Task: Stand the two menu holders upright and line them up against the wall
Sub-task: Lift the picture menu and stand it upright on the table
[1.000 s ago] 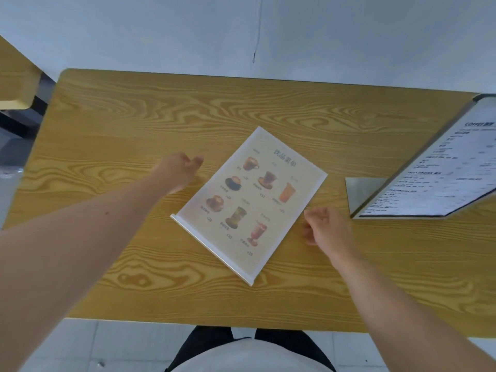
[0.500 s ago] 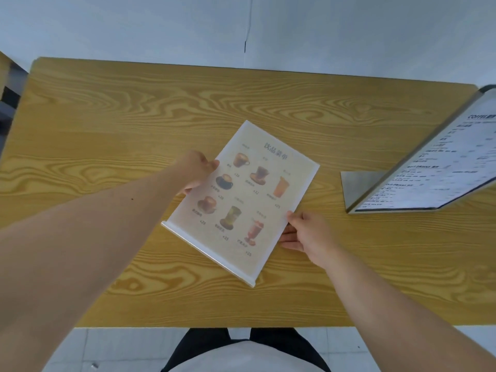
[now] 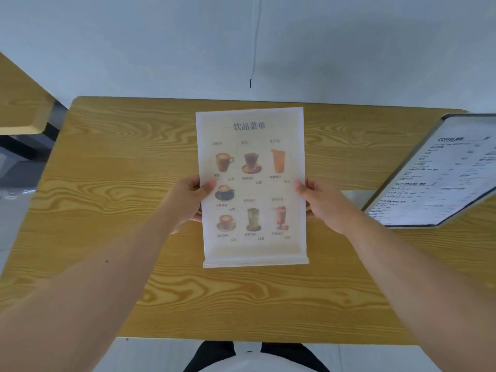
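Observation:
The drinks menu holder (image 3: 252, 167), a clear acrylic sheet with pictures of cups and glasses, is lifted off the wooden table (image 3: 107, 200) and faces me squarely, its base strip at the bottom. My left hand (image 3: 188, 202) grips its left edge and my right hand (image 3: 322, 202) grips its right edge, both at mid-height. The second menu holder (image 3: 440, 181), with a white coffee price list in a dark frame, lies tilted at the table's right end, partly cut off by the frame edge.
A pale wall (image 3: 241, 44) runs along the table's far edge. Another wooden table (image 3: 18, 103) stands to the left across a gap. The floor and my clothing show below the near edge.
Both hands closed on the drinks menu holder, which lay flat and skewed on the table, and raised it, turning it straight to face me.

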